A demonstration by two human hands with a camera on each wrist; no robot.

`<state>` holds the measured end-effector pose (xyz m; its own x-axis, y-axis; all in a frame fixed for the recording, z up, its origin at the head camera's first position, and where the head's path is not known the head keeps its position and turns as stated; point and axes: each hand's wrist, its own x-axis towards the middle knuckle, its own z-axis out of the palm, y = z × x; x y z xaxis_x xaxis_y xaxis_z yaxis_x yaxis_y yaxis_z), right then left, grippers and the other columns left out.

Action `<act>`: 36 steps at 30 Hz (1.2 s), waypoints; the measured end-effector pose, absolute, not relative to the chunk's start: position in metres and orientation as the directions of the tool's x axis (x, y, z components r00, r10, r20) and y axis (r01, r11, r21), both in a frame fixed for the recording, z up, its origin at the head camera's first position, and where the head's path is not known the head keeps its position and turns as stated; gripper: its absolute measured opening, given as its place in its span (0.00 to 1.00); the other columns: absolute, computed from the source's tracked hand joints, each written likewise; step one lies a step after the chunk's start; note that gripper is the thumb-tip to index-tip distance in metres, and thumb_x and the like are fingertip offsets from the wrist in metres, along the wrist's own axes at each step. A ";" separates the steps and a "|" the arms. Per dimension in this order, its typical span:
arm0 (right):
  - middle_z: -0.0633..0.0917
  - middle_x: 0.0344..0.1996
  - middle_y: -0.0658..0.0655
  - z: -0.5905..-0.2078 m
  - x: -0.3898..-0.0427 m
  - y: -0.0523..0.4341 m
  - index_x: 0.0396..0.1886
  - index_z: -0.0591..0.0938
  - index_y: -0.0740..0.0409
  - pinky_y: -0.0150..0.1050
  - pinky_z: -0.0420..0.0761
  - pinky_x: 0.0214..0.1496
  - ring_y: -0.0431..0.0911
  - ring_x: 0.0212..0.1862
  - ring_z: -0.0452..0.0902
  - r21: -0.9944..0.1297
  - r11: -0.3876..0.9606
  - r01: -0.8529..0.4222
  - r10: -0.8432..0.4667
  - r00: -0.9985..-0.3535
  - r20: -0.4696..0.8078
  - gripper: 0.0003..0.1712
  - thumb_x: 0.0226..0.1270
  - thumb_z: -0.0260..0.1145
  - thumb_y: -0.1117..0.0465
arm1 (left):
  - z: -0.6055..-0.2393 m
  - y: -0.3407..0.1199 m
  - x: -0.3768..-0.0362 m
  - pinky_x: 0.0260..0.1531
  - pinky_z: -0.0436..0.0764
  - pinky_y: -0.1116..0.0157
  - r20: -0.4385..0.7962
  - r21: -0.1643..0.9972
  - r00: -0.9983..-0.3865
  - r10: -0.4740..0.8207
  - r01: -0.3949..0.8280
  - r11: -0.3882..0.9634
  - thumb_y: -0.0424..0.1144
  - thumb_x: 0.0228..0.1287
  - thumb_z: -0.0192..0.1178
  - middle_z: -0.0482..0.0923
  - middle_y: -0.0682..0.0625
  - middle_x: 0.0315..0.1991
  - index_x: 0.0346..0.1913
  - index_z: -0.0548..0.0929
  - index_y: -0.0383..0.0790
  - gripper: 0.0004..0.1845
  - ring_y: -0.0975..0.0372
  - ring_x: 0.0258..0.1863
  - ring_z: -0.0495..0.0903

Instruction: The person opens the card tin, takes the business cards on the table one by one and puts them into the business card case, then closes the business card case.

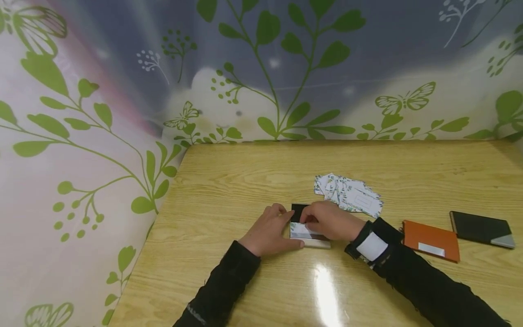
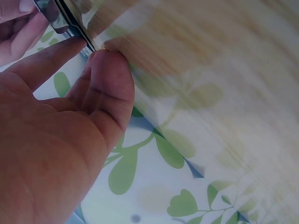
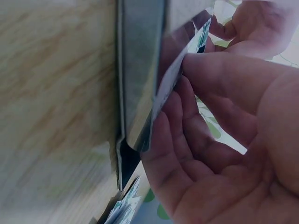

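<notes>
I see the open card case (image 1: 309, 229) mid-worktop (image 1: 229, 190); my left hand (image 1: 267, 231) steadies its left edge, fingers straight. My right hand (image 1: 331, 221) pinches a card (image 3: 170, 81) at the case; loose cards (image 1: 349, 193) fanned just behind

Open card case (image 1: 309, 230), black lid raised, silver inside, lying flat on wooden table near its middle; white patterned card (image 1: 301, 230) resting in it.
</notes>
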<state>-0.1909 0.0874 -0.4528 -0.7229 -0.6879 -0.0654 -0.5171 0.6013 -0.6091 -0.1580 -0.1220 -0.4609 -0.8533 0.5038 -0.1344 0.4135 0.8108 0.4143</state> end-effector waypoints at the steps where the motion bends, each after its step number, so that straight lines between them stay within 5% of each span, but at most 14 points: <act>1: 0.83 0.33 0.47 -0.453 -0.190 0.087 0.38 0.85 0.54 0.36 0.74 0.35 0.39 0.32 0.74 -0.609 0.603 -0.515 -0.686 -0.724 -0.067 0.07 0.65 0.63 0.66 | -0.460 -0.122 -0.158 0.53 0.68 0.62 -0.136 0.417 -0.853 0.503 0.411 0.811 0.66 0.54 0.61 0.63 0.48 0.56 0.70 0.66 0.41 0.46 0.58 0.52 0.64; 9: 0.82 0.33 0.47 -0.453 -0.190 0.092 0.43 0.84 0.57 0.36 0.76 0.35 0.38 0.33 0.75 -0.607 0.615 -0.504 -0.664 -0.745 -0.055 0.09 0.68 0.62 0.60 | -0.460 -0.122 -0.158 0.53 0.69 0.62 -0.128 0.415 -0.854 0.504 0.416 0.810 0.66 0.54 0.61 0.63 0.48 0.56 0.70 0.66 0.41 0.46 0.58 0.52 0.64; 15: 0.83 0.35 0.52 -0.450 -0.200 0.114 0.44 0.83 0.61 0.44 0.77 0.41 0.44 0.38 0.77 -0.507 0.729 -0.459 -0.512 -0.858 0.039 0.11 0.69 0.59 0.61 | -0.463 -0.121 -0.157 0.52 0.69 0.62 -0.115 0.391 -0.856 0.503 0.427 0.815 0.66 0.52 0.62 0.65 0.48 0.55 0.69 0.68 0.41 0.46 0.58 0.52 0.64; 19: 0.81 0.34 0.64 -0.446 -0.207 0.135 0.39 0.81 0.70 0.51 0.74 0.44 0.56 0.40 0.75 -0.373 0.836 -0.402 -0.375 -0.915 0.146 0.11 0.63 0.63 0.64 | -0.463 -0.120 -0.158 0.52 0.69 0.63 -0.120 0.379 -0.859 0.498 0.424 0.823 0.66 0.52 0.62 0.65 0.48 0.56 0.69 0.67 0.41 0.46 0.58 0.52 0.64; 23: 0.77 0.41 0.77 -0.443 -0.209 0.151 0.39 0.78 0.78 0.59 0.68 0.52 0.67 0.48 0.71 -0.277 0.911 -0.305 -0.285 -0.952 0.112 0.21 0.57 0.69 0.62 | -0.464 -0.120 -0.158 0.53 0.69 0.63 -0.128 0.376 -0.859 0.495 0.420 0.826 0.66 0.53 0.61 0.64 0.48 0.56 0.70 0.66 0.42 0.46 0.58 0.52 0.63; 30: 0.77 0.37 0.74 -0.444 -0.209 0.158 0.34 0.80 0.74 0.48 0.77 0.29 0.56 0.32 0.75 -0.335 0.909 -0.246 -0.262 -0.965 -0.004 0.16 0.57 0.70 0.62 | -0.464 -0.121 -0.158 0.52 0.69 0.63 -0.126 0.372 -0.857 0.499 0.426 0.825 0.67 0.53 0.61 0.64 0.48 0.56 0.70 0.66 0.42 0.47 0.58 0.51 0.63; 36: 0.79 0.34 0.70 -0.444 -0.207 0.154 0.35 0.80 0.74 0.50 0.76 0.33 0.57 0.36 0.75 -0.348 0.895 -0.277 -0.298 -0.955 -0.005 0.20 0.60 0.69 0.56 | -0.462 -0.121 -0.158 0.53 0.69 0.62 -0.122 0.374 -0.855 0.504 0.431 0.821 0.67 0.53 0.61 0.64 0.48 0.56 0.70 0.66 0.41 0.47 0.58 0.52 0.64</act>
